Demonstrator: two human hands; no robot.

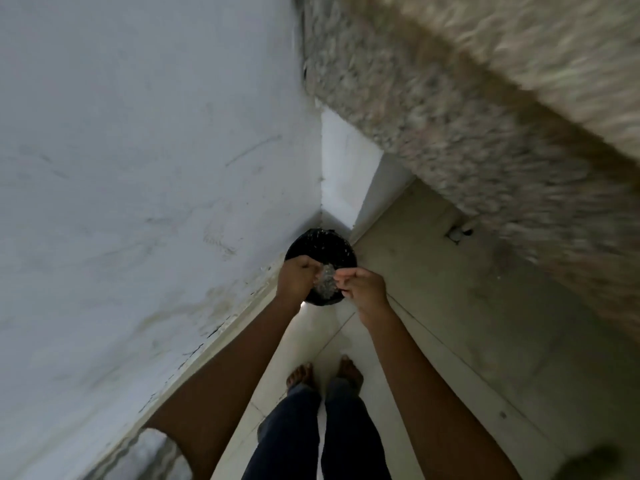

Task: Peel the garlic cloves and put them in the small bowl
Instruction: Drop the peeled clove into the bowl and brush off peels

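A pale, scuffed wall is filling the whole left half of the frame, meeting a second wall in a corner just above the centre. A speckled stone counter is cutting across the upper right, smeared by motion blur (its surface detail cannot be read). Below it, a light tiled floor is spreading over the lower right and running down the middle to the bottom edge.

The person is standing on that floor, their legs in dark trousers at bottom centre and two bare feet side by side just above them, toes pointing toward the corner. Both bare forearms are reaching up from the bottom edge toward the middle of the frame, the left forearm from the lower left and the right forearm from the lower right.

A round black bin is sitting on the floor in the corner, at centre frame, lined with what looks like a dark bag.

The two hands are hovering over the bin's mouth, close together. The left hand is turning its back to the camera, its fingers curling round the left side of a pale clump. The right hand is pinching the clump's right edge between thumb and fingertips.

The clump is sitting between the hands, directly above the bin (crumpled, whitish-grey and too blurred to identify).
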